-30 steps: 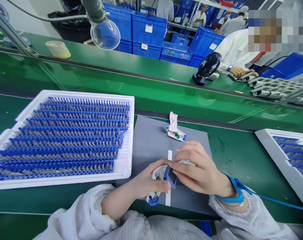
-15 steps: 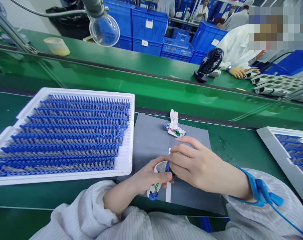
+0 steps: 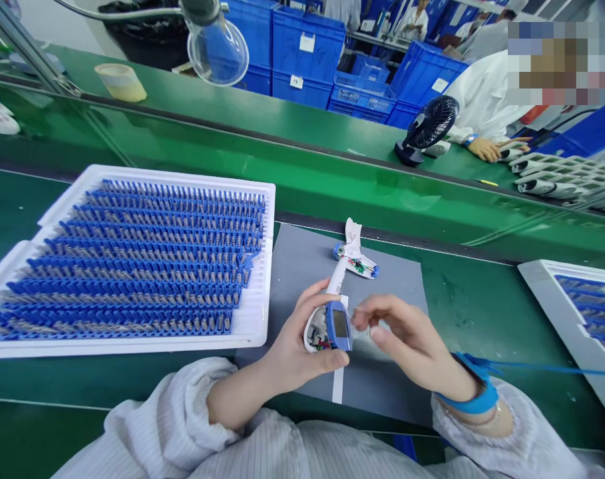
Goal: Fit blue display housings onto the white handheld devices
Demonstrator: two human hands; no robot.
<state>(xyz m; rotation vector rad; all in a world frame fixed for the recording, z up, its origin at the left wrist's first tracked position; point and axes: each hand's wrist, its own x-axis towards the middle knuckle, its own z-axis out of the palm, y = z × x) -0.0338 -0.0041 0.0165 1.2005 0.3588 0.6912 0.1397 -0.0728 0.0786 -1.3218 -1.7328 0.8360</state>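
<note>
My left hand (image 3: 292, 346) is closed around an opened white infrared thermometer (image 3: 316, 329). Its blue-framed screen (image 3: 340, 324) faces right, wires and parts show inside the housing, and the white handle points away from me. Just right of the screen, my right hand (image 3: 399, 336) has thumb and fingers pinched together, with what looks like a clear film (image 3: 361, 332) at the fingertips, partly blurred. Beyond both hands, a second opened thermometer half (image 3: 355, 253) with a green board and coloured wires lies on the grey mat (image 3: 302, 266).
To the left stands a white foam tray (image 3: 252, 326) with rows of blue holders carrying metal springs. Another such tray (image 3: 546, 286) is at the right edge. Behind the green ledge are a small black fan (image 3: 434, 123), a magnifier-like clear lamp (image 3: 219, 53) and a co-worker's hand (image 3: 484, 149).
The thermometer has turned so its screen and handle show. My right hand has drawn back rightward from it, now with a clear film-like piece at the fingertips. The view has shifted slightly.
</note>
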